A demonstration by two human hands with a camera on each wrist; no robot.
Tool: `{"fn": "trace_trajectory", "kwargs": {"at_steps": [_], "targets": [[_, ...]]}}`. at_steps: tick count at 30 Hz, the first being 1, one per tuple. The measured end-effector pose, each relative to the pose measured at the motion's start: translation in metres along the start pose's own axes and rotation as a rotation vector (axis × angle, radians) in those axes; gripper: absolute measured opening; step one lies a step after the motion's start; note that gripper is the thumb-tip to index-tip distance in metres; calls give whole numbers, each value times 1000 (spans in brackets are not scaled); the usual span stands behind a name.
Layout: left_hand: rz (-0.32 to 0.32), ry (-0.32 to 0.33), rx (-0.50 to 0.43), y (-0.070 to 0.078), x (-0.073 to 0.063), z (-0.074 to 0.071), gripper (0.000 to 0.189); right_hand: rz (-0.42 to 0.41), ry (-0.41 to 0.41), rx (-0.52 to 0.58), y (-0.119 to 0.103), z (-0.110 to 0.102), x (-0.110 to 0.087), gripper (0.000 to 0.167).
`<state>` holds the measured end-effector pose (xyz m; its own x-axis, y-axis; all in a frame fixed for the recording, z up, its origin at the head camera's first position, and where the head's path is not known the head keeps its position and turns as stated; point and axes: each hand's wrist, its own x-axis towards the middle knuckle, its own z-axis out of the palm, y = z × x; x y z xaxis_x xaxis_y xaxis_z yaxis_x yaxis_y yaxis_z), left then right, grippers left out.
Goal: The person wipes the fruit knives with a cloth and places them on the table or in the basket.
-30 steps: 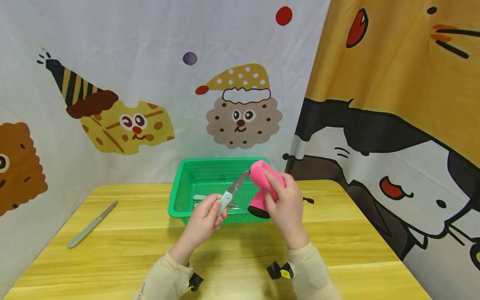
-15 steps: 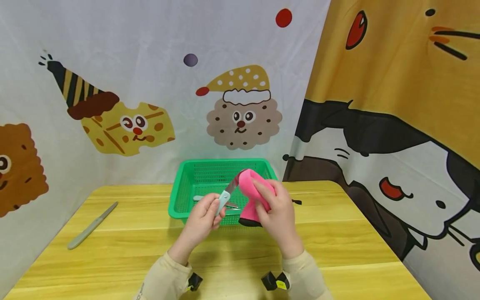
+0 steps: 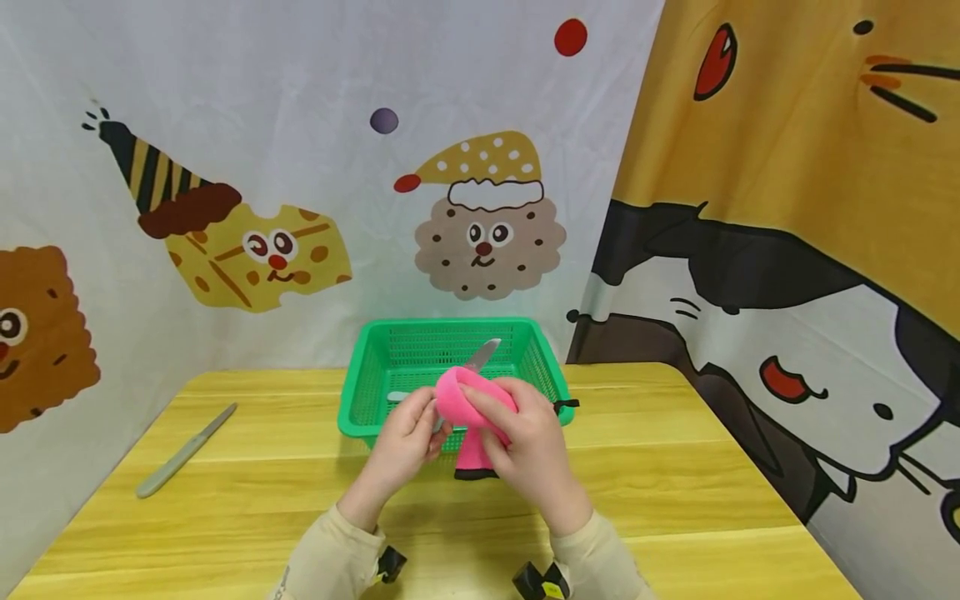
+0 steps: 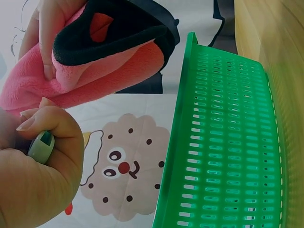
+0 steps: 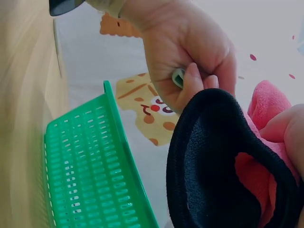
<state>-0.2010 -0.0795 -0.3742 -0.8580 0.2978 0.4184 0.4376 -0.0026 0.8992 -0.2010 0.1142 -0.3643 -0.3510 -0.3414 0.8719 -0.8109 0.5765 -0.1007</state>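
Observation:
In the head view my left hand grips the pale mint handle of a folding knife, its blade slanting up and right. The handle's end pokes out of the curled fingers in the left wrist view. My right hand holds a pink plush cloth with black trim, bunched near the knife's handle. The cloth hides the lower blade; the tip shows above it. Whether it touches the blade is hidden. A black-edged opening in the cloth faces the right wrist camera.
Behind the hands stands a green perforated basket; a pale handle lies inside it. Another knife, grey-green handled, lies on the wooden table at left. Printed curtains hang behind and to the right.
My right hand has moved left and down with the pink cloth, from the blade's tip toward the handle, and the tip is uncovered again. The left hand has stayed nearly still.

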Motion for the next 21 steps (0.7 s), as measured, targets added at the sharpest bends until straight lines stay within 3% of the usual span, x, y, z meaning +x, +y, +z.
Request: {"fn": "trace_trajectory", "kwargs": {"at_steps": [7, 21], "targets": [[-44, 29, 28, 4, -1, 0, 24, 37, -44, -15, -4, 3, 0, 57], [-9, -5, 33, 2, 0, -1, 25, 27, -84, -61, 9, 3, 3, 53]]}}
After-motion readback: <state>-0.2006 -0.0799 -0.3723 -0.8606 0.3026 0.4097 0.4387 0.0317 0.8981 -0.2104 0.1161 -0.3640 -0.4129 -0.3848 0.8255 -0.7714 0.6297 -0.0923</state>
